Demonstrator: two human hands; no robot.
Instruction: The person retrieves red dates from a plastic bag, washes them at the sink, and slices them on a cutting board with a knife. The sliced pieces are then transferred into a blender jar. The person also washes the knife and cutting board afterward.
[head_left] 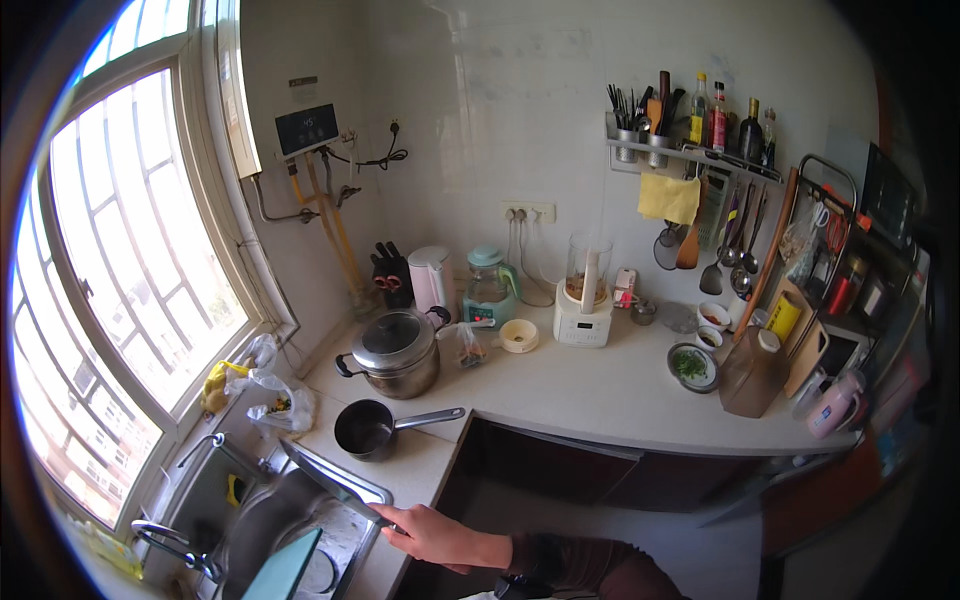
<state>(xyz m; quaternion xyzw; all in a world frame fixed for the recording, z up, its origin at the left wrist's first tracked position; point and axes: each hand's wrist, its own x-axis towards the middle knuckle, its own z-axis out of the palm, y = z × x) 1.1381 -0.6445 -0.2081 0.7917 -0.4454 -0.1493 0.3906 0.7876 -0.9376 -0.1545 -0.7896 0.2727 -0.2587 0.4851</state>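
My right hand reaches in from the lower right, its fingers closed round the handle of a kitchen knife. The blade extends up and to the left over the near rim of the metal sink. Below the knife, a flat teal board stands tilted over the sink basin; what holds it up lies outside the picture. My left hand is out of view. On the counter just beyond the knife is a small dark saucepan, its handle pointing right.
Two taps rise at the sink's left side. Behind the saucepan stands a lidded steel pot. Plastic bags lie by the window. Farther right are a white blender, a bowl of chopped greens and a brown jug.
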